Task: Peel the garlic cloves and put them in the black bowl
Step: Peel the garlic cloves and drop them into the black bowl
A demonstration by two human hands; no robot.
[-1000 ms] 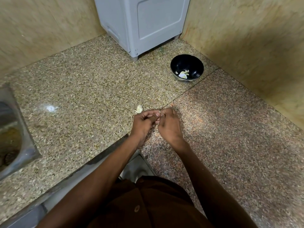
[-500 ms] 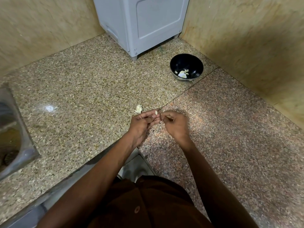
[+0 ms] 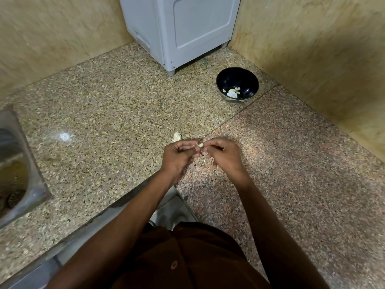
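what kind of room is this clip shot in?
Most likely a home kitchen corner. A speckled granite counter meets tiled walls, a steel sink is set into it at the left, and a black bowl holding peeled garlic stands near the corner. The grey appliance at the back fits that too.

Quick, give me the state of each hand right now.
Left hand: closed, pinching the garlic clove at its fingertips.
Right hand: fingers curled at the same clove; whether it grips clove or skin cannot be told.
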